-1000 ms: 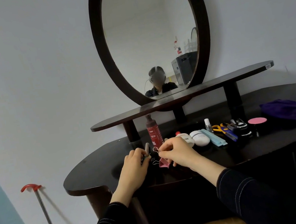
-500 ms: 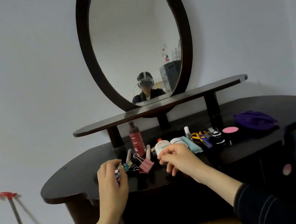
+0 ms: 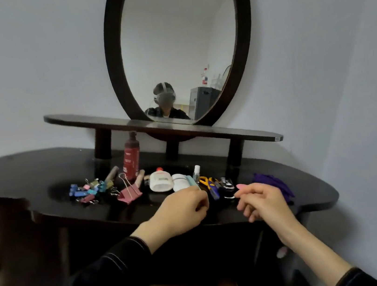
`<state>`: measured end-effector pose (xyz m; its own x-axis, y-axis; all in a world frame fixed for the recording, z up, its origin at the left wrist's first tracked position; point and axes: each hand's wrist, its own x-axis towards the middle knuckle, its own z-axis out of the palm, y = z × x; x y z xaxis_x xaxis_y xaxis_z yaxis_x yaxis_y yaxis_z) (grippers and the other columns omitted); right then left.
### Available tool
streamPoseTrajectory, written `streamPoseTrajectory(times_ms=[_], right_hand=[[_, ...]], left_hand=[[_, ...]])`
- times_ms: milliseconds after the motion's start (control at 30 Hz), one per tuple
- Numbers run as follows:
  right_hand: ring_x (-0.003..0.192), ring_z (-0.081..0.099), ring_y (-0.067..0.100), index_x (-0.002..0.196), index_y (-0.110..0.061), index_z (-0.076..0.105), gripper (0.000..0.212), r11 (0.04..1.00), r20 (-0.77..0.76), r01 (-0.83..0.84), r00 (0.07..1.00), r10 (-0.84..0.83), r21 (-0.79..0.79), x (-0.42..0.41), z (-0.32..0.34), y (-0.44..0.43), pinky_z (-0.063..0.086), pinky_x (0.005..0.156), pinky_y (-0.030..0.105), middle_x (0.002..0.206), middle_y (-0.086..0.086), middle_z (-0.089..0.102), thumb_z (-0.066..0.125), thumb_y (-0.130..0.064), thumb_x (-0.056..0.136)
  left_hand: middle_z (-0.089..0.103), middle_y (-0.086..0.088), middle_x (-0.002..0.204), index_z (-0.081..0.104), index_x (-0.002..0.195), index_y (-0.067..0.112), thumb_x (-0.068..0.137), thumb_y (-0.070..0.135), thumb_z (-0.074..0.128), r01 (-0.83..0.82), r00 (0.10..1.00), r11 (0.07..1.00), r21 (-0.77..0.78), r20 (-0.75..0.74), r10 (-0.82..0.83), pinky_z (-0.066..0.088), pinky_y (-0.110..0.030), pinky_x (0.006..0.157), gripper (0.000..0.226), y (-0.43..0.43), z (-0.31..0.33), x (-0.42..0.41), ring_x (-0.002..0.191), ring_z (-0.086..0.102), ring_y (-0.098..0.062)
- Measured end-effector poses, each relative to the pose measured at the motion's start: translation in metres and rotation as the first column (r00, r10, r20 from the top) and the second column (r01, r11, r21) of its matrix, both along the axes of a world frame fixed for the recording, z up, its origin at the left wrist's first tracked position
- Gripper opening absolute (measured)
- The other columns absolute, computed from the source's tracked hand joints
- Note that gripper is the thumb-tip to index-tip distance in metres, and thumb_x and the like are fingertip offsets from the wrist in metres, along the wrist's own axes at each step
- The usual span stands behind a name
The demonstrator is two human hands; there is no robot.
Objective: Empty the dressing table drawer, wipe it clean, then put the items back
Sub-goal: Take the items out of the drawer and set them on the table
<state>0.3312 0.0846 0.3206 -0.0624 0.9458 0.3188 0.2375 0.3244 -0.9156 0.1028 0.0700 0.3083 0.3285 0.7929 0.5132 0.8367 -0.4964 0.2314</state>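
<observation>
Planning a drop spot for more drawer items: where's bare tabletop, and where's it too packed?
Free: the left end of the tabletop, from its edge to the small binder clips; the upper shelf; the front strip before the pink binder clip. Crowded: the row from the clips past the red bottle and scissors to the purple cloth.

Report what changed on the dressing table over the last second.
Both hands moved right along the row. The left hand let go of the small binder clips, now heaped beside the pink binder clip, and hovers near the scissors. The right hand left the pink clip and reaches toward the pink compact. The red bottle, white bottle and purple cloth stayed put.
</observation>
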Motion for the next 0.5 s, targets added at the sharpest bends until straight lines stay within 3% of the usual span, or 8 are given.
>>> streamPoseTrajectory(times_ms=[100,167,233,300,333,400,500], right_hand=[[0.063,0.064,0.011,0.083,-0.019,0.073,0.025,0.946,0.181,0.283,0.934,-0.309,0.157,0.043,0.004,0.021,0.049,0.053,0.027,0.073,0.003,0.072,0.057,-0.001,0.091],[0.094,0.067,0.018,0.097,-0.026,0.070,0.017,0.872,0.374,0.409,0.790,-0.486,0.268,0.061,0.009,0.042,0.051,0.072,0.034,0.097,-0.002,0.071,0.060,-0.014,0.089],[0.120,0.055,0.030,0.130,-0.025,0.059,0.042,0.854,0.600,0.423,0.612,-0.515,0.301,0.071,0.014,0.065,0.049,0.091,0.041,0.129,0.006,0.059,0.065,-0.029,0.089],[0.135,0.042,0.039,0.154,-0.026,0.035,0.074,0.899,0.741,0.381,0.536,-0.405,0.215,0.073,0.015,0.088,0.041,0.106,0.047,0.151,0.013,0.041,0.068,-0.041,0.089],[0.138,0.039,0.040,0.158,-0.027,0.028,0.080,0.920,0.772,0.358,0.536,-0.342,0.159,0.072,0.013,0.098,0.038,0.110,0.047,0.155,0.014,0.035,0.067,-0.045,0.090],[0.135,0.045,0.040,0.156,-0.028,0.031,0.070,0.935,0.796,0.340,0.535,-0.284,0.105,0.071,0.003,0.115,0.042,0.110,0.047,0.153,0.015,0.040,0.060,-0.048,0.096],[0.118,0.056,0.039,0.140,-0.029,0.049,0.044,0.896,0.828,0.384,0.411,-0.382,0.223,0.073,-0.006,0.124,0.049,0.096,0.045,0.132,0.011,0.059,0.051,-0.049,0.100]], left_hand=[[0.045,0.016,0.078,0.064,0.092,0.029,0.087,0.025,0.059,0.069,0.997,0.996,-0.053,0.047,-0.067,0.035,-0.024,0.064,0.008,0.007,-0.002,-0.001,0.070,0.044,-0.003],[0.047,0.017,0.080,0.066,0.094,0.029,0.087,0.024,0.059,0.081,0.994,0.994,-0.079,0.076,-0.075,0.035,-0.022,0.064,0.011,0.009,-0.002,-0.002,0.070,0.047,0.003],[0.047,0.017,0.080,0.067,0.095,0.029,0.088,0.023,0.058,0.085,0.993,0.992,-0.090,0.084,-0.077,0.033,-0.017,0.061,0.012,0.009,-0.002,-0.002,0.070,0.047,0.007],[0.047,0.017,0.081,0.067,0.095,0.029,0.089,0.023,0.058,0.087,0.993,0.991,-0.103,0.091,-0.077,0.032,-0.013,0.060,0.012,0.009,-0.002,-0.002,0.071,0.048,0.005],[0.048,0.016,0.081,0.067,0.096,0.029,0.090,0.024,0.058,0.088,0.993,0.990,-0.108,0.093,-0.078,0.033,-0.013,0.060,0.012,0.009,-0.002,-0.003,0.071,0.048,0.004],[0.049,0.015,0.082,0.066,0.096,0.029,0.090,0.025,0.058,0.087,0.992,0.990,-0.112,0.097,-0.076,0.035,-0.017,0.062,0.011,0.010,-0.002,-0.003,0.072,0.048,0.002],[0.051,0.013,0.083,0.066,0.094,0.030,0.091,0.026,0.059,0.083,0.992,0.990,-0.118,0.104,-0.071,0.040,-0.020,0.066,0.009,0.010,-0.002,-0.004,0.074,0.050,-0.002]])
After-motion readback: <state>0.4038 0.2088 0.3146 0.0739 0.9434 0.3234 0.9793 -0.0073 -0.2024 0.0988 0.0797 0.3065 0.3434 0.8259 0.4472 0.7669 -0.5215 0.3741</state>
